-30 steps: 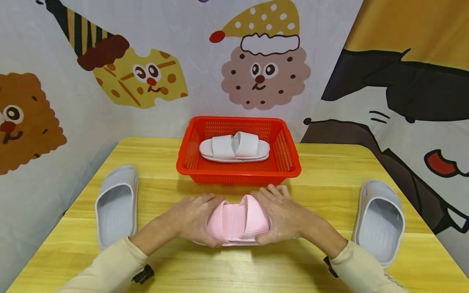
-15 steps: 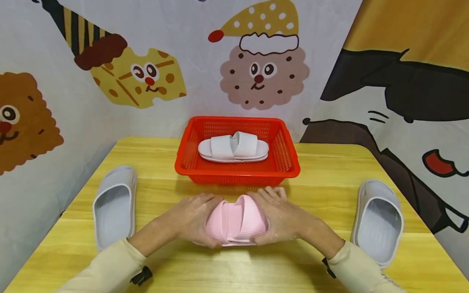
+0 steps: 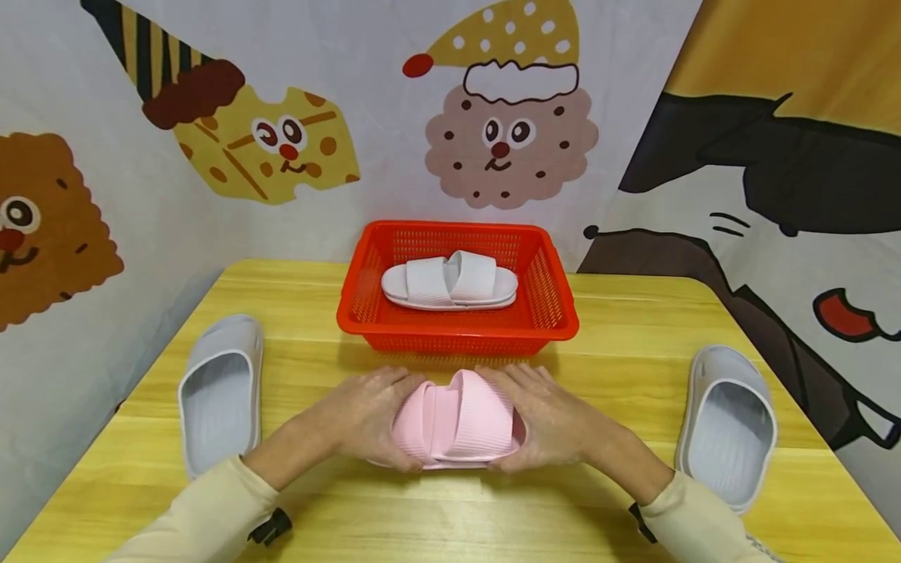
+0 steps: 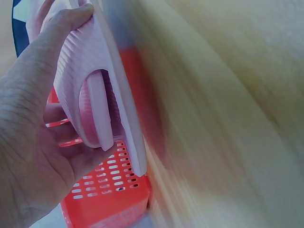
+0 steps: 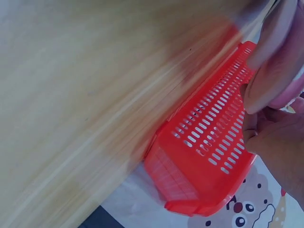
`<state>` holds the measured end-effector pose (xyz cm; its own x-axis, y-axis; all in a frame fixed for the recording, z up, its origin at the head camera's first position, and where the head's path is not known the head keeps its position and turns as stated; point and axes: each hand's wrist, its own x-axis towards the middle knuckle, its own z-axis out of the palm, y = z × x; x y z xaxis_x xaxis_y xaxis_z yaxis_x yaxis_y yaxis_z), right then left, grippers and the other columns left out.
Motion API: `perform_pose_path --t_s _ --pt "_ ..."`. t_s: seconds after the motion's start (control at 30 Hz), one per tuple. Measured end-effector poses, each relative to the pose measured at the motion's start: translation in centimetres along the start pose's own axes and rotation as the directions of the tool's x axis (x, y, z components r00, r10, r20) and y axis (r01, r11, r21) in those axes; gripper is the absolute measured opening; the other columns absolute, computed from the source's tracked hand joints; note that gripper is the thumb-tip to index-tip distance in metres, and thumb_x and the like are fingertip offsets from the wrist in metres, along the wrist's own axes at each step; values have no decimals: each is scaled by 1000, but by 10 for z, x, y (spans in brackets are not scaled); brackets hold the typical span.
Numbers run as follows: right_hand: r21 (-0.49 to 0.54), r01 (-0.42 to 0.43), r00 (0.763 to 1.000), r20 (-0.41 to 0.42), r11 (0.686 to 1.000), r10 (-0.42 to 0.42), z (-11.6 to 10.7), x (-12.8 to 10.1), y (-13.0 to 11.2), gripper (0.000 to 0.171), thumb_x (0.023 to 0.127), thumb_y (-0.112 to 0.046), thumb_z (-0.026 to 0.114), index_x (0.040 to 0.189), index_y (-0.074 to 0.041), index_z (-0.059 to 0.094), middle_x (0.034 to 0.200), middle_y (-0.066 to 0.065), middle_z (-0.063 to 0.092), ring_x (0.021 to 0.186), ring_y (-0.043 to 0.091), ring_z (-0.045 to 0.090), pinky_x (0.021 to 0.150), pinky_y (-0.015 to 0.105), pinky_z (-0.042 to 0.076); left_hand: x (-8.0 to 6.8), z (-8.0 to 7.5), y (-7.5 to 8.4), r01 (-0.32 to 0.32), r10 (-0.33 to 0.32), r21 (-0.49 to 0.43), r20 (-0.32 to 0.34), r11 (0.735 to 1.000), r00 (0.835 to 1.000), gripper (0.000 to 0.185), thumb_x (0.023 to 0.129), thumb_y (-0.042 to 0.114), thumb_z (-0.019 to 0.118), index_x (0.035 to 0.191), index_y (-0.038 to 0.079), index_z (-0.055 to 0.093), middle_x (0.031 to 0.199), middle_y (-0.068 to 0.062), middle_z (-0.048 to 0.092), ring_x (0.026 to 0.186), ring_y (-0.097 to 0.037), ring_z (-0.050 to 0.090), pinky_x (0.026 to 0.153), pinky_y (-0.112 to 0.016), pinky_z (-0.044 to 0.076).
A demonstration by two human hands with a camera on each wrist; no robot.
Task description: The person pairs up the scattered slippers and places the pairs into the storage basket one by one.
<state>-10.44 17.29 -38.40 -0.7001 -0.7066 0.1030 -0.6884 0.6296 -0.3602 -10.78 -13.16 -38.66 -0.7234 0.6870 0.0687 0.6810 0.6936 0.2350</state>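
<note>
A pink ribbed slipper [image 3: 457, 422] is held between both hands just in front of the red basket [image 3: 359, 309]. My left hand [image 3: 366, 418] grips its left end and my right hand [image 3: 552, 418] grips its right end. In the left wrist view the pink slipper [image 4: 95, 95] is clasped by thumb and fingers, its sole edge off the blurred table. The right wrist view shows the slipper's end [image 5: 278, 61] in my right hand [image 5: 280, 142] beside the basket [image 5: 204, 156]. A white slipper [image 3: 450, 283] lies in the basket.
A grey slipper [image 3: 220, 391] lies on the yellow table [image 3: 633, 328] at the left, and another grey slipper [image 3: 728, 422] lies at the right. Cartoon-printed cloth walls close in the back and sides.
Both hands have lifted the pink slipper slightly and carried it a little toward the basket. The wrist views are motion-blurred.
</note>
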Motion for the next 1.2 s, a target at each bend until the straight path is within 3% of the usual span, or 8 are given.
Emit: perform_pose_path --t_s 0.2,0.43,0.77,1.03,1.2 --pt "10 -5 1000 -15 1000 5 0 1 -1 115 64 -67 84 155 -16 37 134 1 51 125 20 46 106 63 35 1 -1 0 -24 24 3 -22 1000 999 106 57 70 82 137 6 58 122 -13 64 111 -29 62 93 -45 53" --pt "7 27 999 -23 1000 -27 -1 3 -2 111 64 -68 84 152 -18 39 129 -3 53 119 16 48 106 51 39 -1 0 2 -21 21 14 -18 1000 1000 107 58 71 81 139 6 57 124 -13 63 112 -28 60 92 -45 53" --pt "-28 38 999 -24 999 -39 1 5 -5 110 65 -73 81 151 -16 42 131 -1 55 126 18 49 112 50 33 -1 3 5 -26 26 28 -27 999 999 107 57 73 80 138 6 59 125 -11 62 110 -26 60 89 -44 54" --pt "-13 33 999 -39 999 -34 -2 5 -6 109 66 -73 79 150 -13 42 133 2 56 125 21 52 110 53 35 0 4 4 -52 55 37 -91 998 994 103 55 72 81 134 10 61 116 -4 61 102 -20 60 82 -40 56" --pt "-15 46 998 -51 999 -46 -1 6 -7 109 66 -73 79 149 -13 43 131 1 57 123 20 52 109 51 38 2 3 5 -69 73 47 -96 997 993 103 55 74 80 134 11 61 114 -3 61 96 -19 62 76 -38 56"
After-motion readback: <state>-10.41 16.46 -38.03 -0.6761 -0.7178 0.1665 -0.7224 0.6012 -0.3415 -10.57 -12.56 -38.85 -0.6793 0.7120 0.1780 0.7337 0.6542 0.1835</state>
